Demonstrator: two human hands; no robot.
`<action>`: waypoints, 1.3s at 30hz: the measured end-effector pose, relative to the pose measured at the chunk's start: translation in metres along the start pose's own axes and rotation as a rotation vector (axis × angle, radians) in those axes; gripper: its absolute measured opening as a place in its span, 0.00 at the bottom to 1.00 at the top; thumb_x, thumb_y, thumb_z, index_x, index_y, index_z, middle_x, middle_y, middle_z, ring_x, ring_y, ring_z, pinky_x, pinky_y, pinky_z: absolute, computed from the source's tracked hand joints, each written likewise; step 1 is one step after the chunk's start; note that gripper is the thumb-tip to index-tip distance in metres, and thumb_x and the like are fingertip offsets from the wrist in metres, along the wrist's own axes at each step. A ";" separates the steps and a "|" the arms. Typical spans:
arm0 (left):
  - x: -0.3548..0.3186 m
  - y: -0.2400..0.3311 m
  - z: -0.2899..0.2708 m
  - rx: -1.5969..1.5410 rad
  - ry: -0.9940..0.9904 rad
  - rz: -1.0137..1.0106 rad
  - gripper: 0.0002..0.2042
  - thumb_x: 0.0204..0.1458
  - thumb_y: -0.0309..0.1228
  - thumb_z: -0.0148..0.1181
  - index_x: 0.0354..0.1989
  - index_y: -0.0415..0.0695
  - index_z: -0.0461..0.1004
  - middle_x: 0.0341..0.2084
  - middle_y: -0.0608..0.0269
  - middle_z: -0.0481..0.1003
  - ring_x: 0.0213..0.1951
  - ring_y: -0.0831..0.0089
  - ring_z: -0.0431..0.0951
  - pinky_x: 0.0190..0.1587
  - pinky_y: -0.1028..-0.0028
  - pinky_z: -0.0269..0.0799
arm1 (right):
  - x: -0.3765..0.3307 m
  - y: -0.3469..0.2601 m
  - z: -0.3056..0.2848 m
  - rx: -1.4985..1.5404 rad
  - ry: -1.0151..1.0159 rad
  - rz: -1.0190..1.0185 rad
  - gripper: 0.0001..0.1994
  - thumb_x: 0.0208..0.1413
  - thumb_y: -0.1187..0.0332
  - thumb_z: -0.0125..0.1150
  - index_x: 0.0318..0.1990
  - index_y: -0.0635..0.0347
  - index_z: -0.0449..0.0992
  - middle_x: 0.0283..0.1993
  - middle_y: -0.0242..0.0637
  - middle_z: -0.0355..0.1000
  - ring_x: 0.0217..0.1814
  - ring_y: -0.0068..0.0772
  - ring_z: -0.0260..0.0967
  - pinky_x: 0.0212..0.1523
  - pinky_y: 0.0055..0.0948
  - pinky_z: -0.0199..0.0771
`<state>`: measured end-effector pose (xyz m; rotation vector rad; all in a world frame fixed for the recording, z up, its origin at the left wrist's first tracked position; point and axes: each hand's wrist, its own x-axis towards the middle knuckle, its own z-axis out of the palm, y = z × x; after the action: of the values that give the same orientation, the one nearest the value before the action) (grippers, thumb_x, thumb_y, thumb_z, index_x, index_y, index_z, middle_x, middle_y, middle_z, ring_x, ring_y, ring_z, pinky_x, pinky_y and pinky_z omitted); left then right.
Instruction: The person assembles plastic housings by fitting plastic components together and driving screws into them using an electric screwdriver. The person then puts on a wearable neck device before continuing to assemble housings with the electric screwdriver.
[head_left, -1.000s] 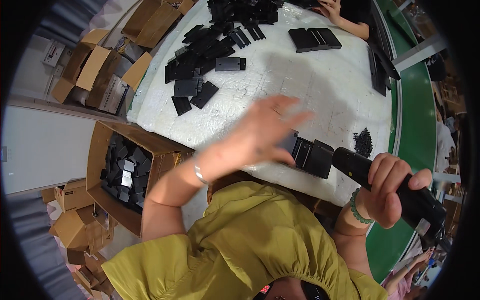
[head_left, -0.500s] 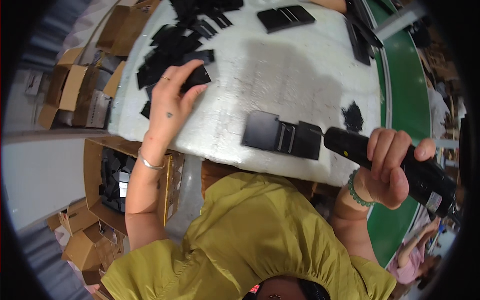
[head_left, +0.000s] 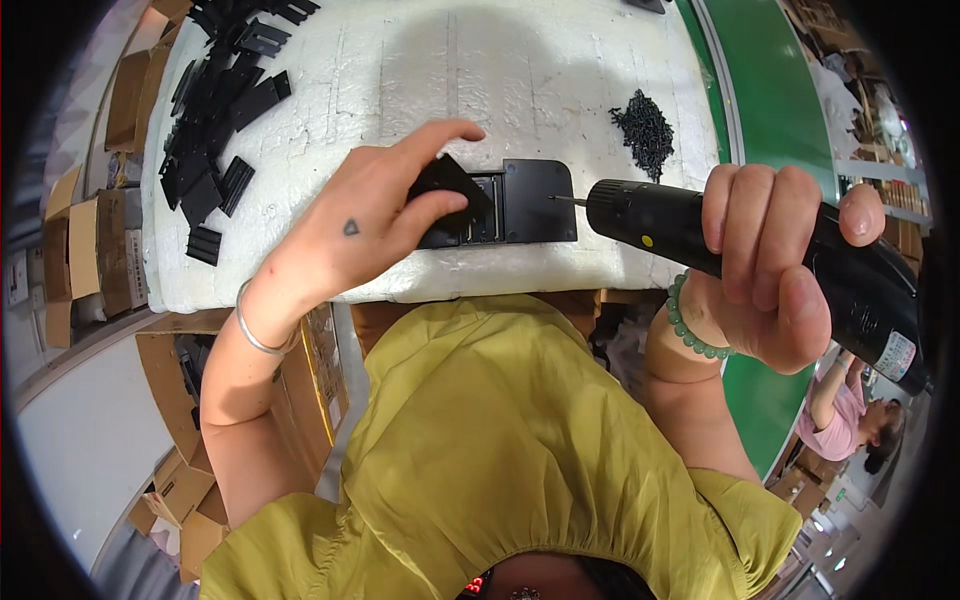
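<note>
My left hand [head_left: 365, 215] pinches a small black plate [head_left: 455, 187] between thumb and fingers. It holds the plate at a slant over the left half of a flat black case [head_left: 540, 200], which lies near the front edge of the white table. Metal strips show in the case's middle; its left part is mostly hidden by my hand. My right hand [head_left: 765, 260] is wrapped round a black electric screwdriver [head_left: 650, 222]. The tool lies nearly level, its thin bit pointing left above the right part of the case.
Several loose black plates [head_left: 205, 165] are heaped along the left of the white table [head_left: 350, 60]. A pile of dark screws [head_left: 645, 132] sits at the right. Beyond runs a green surface [head_left: 765, 100]. Cardboard boxes [head_left: 98, 245] stand left; a person in pink [head_left: 835, 415] is at far right.
My left hand has brought a black plate from the heap rightward to the case. The screwdriver stays in my right hand, its bit still near the case. The view has shifted.
</note>
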<state>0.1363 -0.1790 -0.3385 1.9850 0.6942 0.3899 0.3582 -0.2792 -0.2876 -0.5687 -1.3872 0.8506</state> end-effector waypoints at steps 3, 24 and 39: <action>0.008 -0.005 0.001 0.020 -0.078 -0.018 0.12 0.49 0.21 0.56 0.43 0.41 0.71 0.20 0.59 0.67 0.21 0.75 0.63 0.26 0.78 0.63 | -0.003 0.000 -0.004 -0.009 0.008 0.009 0.18 0.47 0.71 0.52 0.48 0.47 0.63 0.19 0.18 0.56 0.18 0.13 0.53 0.29 0.20 0.55; 0.014 -0.019 0.023 0.231 -0.035 0.141 0.19 0.45 0.24 0.63 0.48 0.45 0.71 0.37 0.59 0.66 0.32 0.65 0.68 0.34 0.72 0.66 | -0.007 -0.001 -0.011 0.023 0.016 0.054 0.18 0.47 0.72 0.52 0.47 0.47 0.62 0.19 0.18 0.57 0.18 0.13 0.54 0.30 0.20 0.56; 0.013 -0.028 0.022 0.337 -0.121 -0.014 0.23 0.43 0.42 0.65 0.46 0.42 0.70 0.32 0.53 0.74 0.36 0.57 0.73 0.38 0.66 0.68 | 0.005 0.007 0.003 0.009 -0.062 0.031 0.19 0.47 0.73 0.53 0.48 0.47 0.62 0.19 0.19 0.58 0.17 0.14 0.54 0.27 0.20 0.56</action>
<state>0.1498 -0.1757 -0.3744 2.2977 0.7335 0.1479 0.3542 -0.2718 -0.2897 -0.5622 -1.4330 0.9061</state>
